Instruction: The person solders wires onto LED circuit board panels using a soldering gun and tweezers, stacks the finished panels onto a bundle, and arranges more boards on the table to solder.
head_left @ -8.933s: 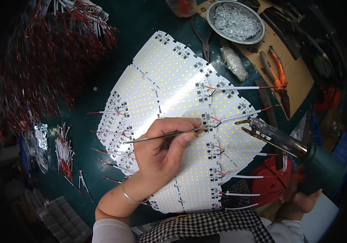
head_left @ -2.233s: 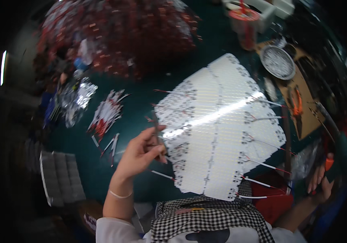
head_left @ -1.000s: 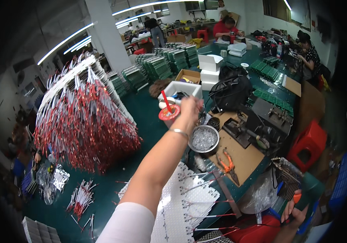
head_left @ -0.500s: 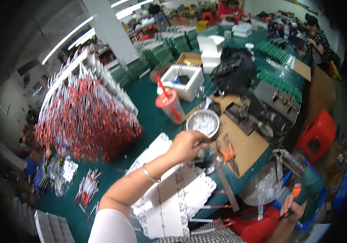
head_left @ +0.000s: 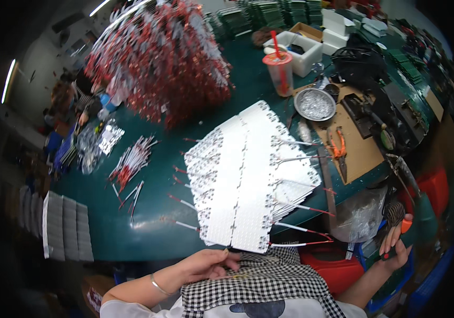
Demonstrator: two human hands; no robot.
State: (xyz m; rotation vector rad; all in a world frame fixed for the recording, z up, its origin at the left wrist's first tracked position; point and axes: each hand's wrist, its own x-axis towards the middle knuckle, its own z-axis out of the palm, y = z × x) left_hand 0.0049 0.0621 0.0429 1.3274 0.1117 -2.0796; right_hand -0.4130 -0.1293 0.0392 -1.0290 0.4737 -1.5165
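Note:
A fanned stack of flat white circuit boards (head_left: 256,180), with short red and white wires sticking out on both sides, lies on the green table. My left hand (head_left: 211,265) is closed just below the stack's near edge, over a checked cloth in my lap. Its thumb and fingers are curled together, and what they pinch is too small to make out. At the lower right, my right hand (head_left: 393,252) is wrapped round a dark tool (head_left: 385,256), beside an orange tip (head_left: 407,223). The tool's kind is hard to tell.
A metal bowl (head_left: 315,104) of small silvery pieces and orange-handled pliers (head_left: 339,151) sit on the right. Beyond stands a cup with a red straw (head_left: 280,71). A bundle of red and white wires (head_left: 160,63) hangs at far left; loose wires (head_left: 134,159) lie below it.
My left hand has drawn back from beside the metal bowl to the near edge of the boards. The view has tilted down, and my right hand still grips the dark tool.

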